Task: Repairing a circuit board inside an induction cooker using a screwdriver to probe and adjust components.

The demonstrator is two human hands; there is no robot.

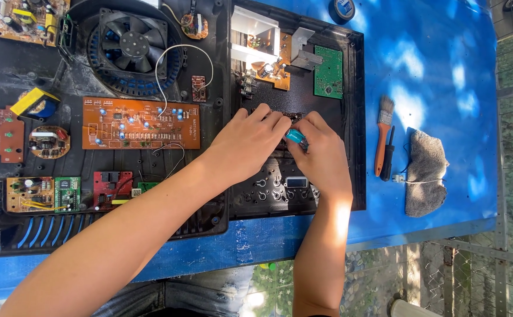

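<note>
My right hand [321,154] grips a small tool with a teal handle [296,137] and holds it down on the black plastic panel [355,117]. My left hand [246,141] rests beside it, its fingertips pressing on the panel close to the teal handle. The tool's tip is hidden under my fingers. A green circuit board [328,72] and an orange board with a metal heat sink [280,64] sit at the panel's far end.
A black open casing at left holds a fan [131,44], a long orange circuit board [141,122] and several small boards. On the blue table lie a paintbrush [382,135], a dark screwdriver [389,155], a grey rag [425,171] and a tape roll [343,8].
</note>
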